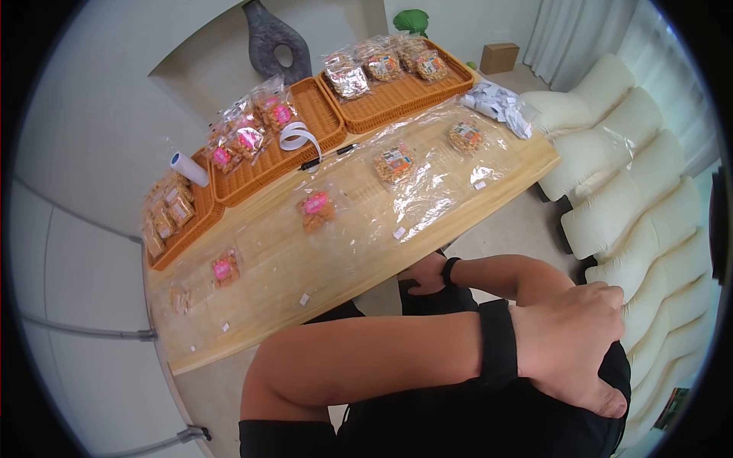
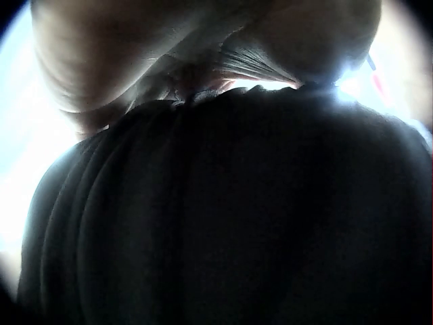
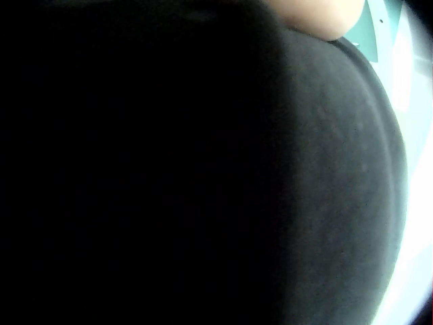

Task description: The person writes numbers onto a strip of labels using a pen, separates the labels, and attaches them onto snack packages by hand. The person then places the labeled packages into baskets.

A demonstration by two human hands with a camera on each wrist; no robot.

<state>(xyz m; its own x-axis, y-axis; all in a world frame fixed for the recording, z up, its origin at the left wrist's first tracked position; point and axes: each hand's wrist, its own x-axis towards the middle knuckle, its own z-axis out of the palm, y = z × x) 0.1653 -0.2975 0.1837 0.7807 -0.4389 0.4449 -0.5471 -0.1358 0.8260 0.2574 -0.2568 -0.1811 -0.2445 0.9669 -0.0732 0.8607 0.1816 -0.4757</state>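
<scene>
Across the body reaches my left hand [image 1: 569, 343], back up, its fingers bent over the black right sleeve [image 1: 617, 374] at the upper arm and its thumb along the cloth. In the left wrist view the palm [image 2: 203, 40] lies against gathered dark cloth [image 2: 223, 203]. My right hand [image 1: 424, 273] rests with spread fingers on the black-clothed leg [image 1: 439, 300] at the table's front edge. Dark cloth [image 3: 338, 156] fills most of the right wrist view, with a bit of skin [image 3: 321, 15] at the top. Both wrists wear black bands.
On the wooden table [image 1: 267, 313] lie clear plastic sheeting [image 1: 416, 202] and several bagged snacks [image 1: 315, 210]. Wicker trays [image 1: 405, 103] of packets line the back, with a white tape strip [image 1: 298, 137], a black pen [image 1: 328, 156] and a roll [image 1: 189, 168]. Cream chairs [image 1: 611, 206] stand right.
</scene>
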